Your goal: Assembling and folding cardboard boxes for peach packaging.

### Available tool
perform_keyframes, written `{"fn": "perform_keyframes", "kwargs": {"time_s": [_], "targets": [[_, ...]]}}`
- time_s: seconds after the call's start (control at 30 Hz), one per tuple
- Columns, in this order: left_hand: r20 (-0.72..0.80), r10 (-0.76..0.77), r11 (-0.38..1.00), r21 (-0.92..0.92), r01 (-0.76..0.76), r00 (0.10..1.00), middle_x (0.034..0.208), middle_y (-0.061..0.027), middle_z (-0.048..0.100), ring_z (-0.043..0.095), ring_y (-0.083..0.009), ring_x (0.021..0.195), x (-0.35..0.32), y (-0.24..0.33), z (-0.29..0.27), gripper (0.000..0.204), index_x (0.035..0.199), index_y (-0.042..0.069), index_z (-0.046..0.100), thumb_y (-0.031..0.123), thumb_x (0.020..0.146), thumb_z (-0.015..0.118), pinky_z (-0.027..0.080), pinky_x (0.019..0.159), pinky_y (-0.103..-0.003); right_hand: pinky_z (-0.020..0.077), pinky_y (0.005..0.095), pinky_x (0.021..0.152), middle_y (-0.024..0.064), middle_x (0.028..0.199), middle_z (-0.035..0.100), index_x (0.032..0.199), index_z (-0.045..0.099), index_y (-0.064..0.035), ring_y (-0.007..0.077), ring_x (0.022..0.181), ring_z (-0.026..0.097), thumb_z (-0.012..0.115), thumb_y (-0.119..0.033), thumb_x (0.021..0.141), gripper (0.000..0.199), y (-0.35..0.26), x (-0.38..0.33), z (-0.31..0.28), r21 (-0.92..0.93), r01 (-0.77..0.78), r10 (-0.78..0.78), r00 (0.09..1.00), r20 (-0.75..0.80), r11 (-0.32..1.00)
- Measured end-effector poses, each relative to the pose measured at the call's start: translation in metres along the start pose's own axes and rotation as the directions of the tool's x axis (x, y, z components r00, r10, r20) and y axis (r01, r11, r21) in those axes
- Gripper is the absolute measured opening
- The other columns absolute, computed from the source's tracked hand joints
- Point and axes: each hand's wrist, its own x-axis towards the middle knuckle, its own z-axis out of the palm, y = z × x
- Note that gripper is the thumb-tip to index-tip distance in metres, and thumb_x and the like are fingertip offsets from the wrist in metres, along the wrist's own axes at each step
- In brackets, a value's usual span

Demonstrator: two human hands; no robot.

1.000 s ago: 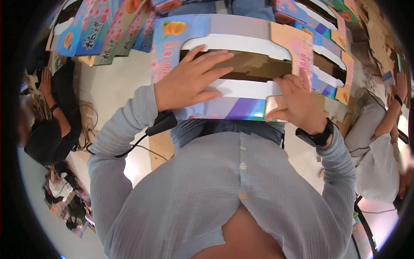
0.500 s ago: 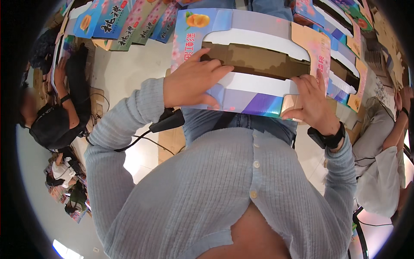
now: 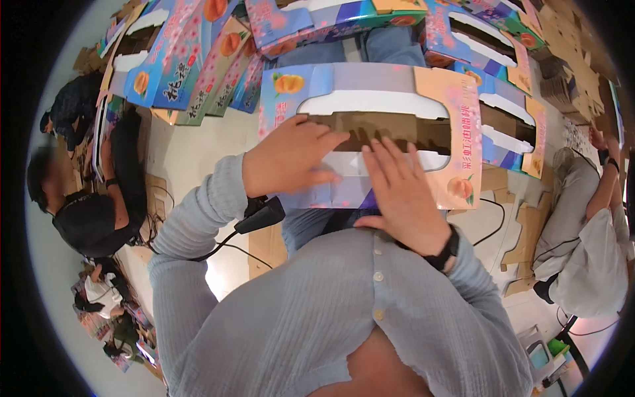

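Observation:
A printed cardboard gift box (image 3: 390, 76) lies across my lap, with a wide opening in its top showing brown inside and white flaps along the edges. Its pastel sides carry peach pictures. My left hand (image 3: 294, 159) grips the left part of the near edge, fingers over the opening and thumb low on the near side. Flat on the middle of the near white flap is my right hand (image 3: 407, 198), fingers stretched and spread toward the opening, thumb out to the left. The fingers partly cover the near flap.
Another printed box (image 3: 337, 26) stands just beyond mine. More boxes are stacked at the far left (image 3: 169, 73) and right (image 3: 509, 122). A person in black (image 3: 89, 218) sits at left, one in light clothes (image 3: 585, 251) at right. Cardboard pieces (image 3: 526, 225) and cables lie on the floor.
My right hand has moved left from the box's near right corner to the middle of the near flap and flattened. My left hand stays at the near left edge. The view has shifted.

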Motion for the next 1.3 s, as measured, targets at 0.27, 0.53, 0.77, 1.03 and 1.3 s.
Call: {"fn": "perform_keyframes", "kwargs": {"time_s": [0.27, 0.53, 0.77, 1.03, 1.3], "targets": [[-0.217, 0.032, 0.935, 0.352, 0.048, 0.976, 0.153, -0.0231, 0.036, 0.037, -0.0390, 0.141, 0.082, -0.024, 0.000, 0.096, 0.149, 0.004, 0.036, 0.056, 0.078, 0.074, 0.028, 0.112, -0.061, 0.0270, 0.0535, 0.116, 0.0212, 0.124, 0.047, 0.141, 0.039, 0.0060, 0.0374, 0.124, 0.045, 0.088, -0.046, 0.060, 0.108, -0.003, 0.019, 0.025, -0.062, 0.031, -0.036, 0.997, -0.073, 0.998], [-0.155, 0.128, 0.933, 0.354, -0.066, 0.980, 0.131, -0.0226, 0.053, 0.056, -0.0373, 0.119, 0.138, -0.031, 0.000, 0.102, 0.154, 0.004, 0.028, 0.048, 0.076, 0.077, 0.047, 0.097, -0.050, 0.0375, 0.0462, 0.104, 0.0195, 0.112, 0.050, 0.134, 0.046, 0.0067, 0.0354, 0.111, 0.049, 0.088, -0.041, 0.059, 0.098, 0.000, 0.020, 0.024, -0.058, 0.060, -0.064, 0.996, -0.064, 0.997], [-0.027, 0.049, 0.936, 0.351, -0.037, 0.998, 0.116, -0.0178, 0.059, 0.066, -0.0350, 0.096, 0.146, -0.029, -0.020, 0.091, 0.154, 0.032, 0.034, 0.041, 0.075, 0.077, 0.056, 0.076, -0.042, 0.0394, 0.0449, 0.100, 0.0192, 0.113, 0.052, 0.133, 0.047, 0.0067, 0.0338, 0.107, 0.050, 0.088, -0.039, 0.059, 0.096, 0.003, 0.020, 0.016, -0.088, 0.058, -0.063, 0.997, -0.051, 0.994], [-0.181, 0.152, 0.926, 0.370, -0.076, 0.972, 0.104, -0.0176, 0.058, 0.067, -0.0341, 0.087, 0.145, -0.038, 0.001, 0.081, 0.152, 0.040, 0.037, 0.050, 0.079, 0.071, 0.055, 0.067, -0.043, 0.0386, 0.0460, 0.103, 0.0188, 0.115, 0.052, 0.135, 0.047, 0.0064, 0.0333, 0.109, 0.051, 0.088, -0.037, 0.059, 0.097, 0.007, 0.011, 0.022, -0.054, 0.067, -0.072, 0.992, -0.099, 0.996], [-0.218, 0.137, 0.898, 0.438, -0.028, 0.966, 0.145, -0.0192, 0.045, 0.048, -0.0373, 0.130, 0.095, -0.025, -0.005, 0.083, 0.154, 0.020, 0.036, 0.043, 0.083, 0.073, 0.036, 0.109, -0.054, 0.0190, 0.0586, 0.119, 0.0168, 0.153, 0.038, 0.147, 0.040, -0.0081, 0.0348, 0.146, 0.030, 0.078, -0.050, 0.072, 0.094, 0.032, -0.017, -0.003, 0.065, 0.122, -0.119, 0.992, -0.042, 0.990]]}}
